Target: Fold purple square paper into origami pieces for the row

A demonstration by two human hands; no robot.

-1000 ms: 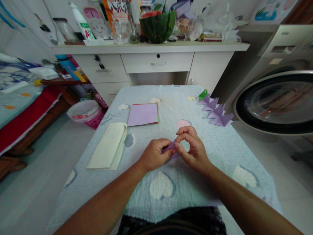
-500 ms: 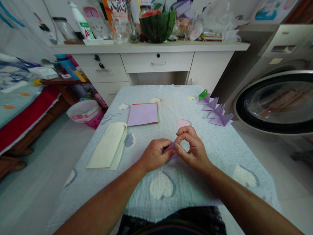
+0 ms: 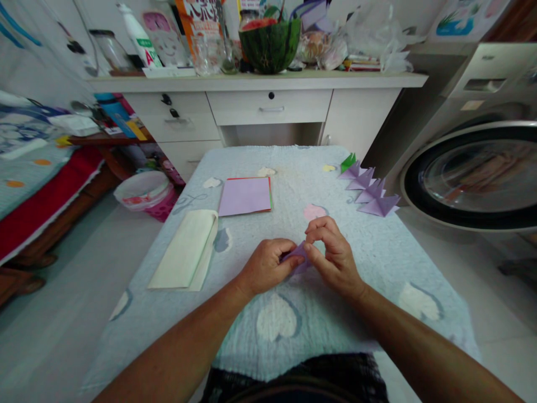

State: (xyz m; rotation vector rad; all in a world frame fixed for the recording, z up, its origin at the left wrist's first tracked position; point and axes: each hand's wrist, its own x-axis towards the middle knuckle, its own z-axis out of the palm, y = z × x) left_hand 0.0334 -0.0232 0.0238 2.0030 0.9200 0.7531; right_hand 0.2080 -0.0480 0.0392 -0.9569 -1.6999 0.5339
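Between my hands, just above the cloth-covered table (image 3: 255, 302), is a small folded piece of purple origami paper (image 3: 301, 265). My left hand (image 3: 268, 266) is closed on its left side, thumb on top. With thumb and fingertips my right hand (image 3: 334, 257) pinches the paper's upper right corner. The fingers cover part of the paper, so its full shape is hidden. Beyond my hands to the left lies a stack of square paper (image 3: 245, 197), purple on top with red and green edges showing. At the far right stand several folded purple paper pieces (image 3: 380, 206) in a row, with a green folded piece (image 3: 348, 162) behind them.
A folded cream sheet (image 3: 184, 252) lies left on the table. Behind the table is a white cabinet (image 3: 268, 106) carrying a cut watermelon (image 3: 271, 47), jars and bags. A washing machine (image 3: 470, 168) stands at right, a pink bin (image 3: 159, 204) at left.
My right hand's thumb and fingers have shifted slightly right and closed nearer together at the paper's corner. The left hand stays almost in place on the paper.
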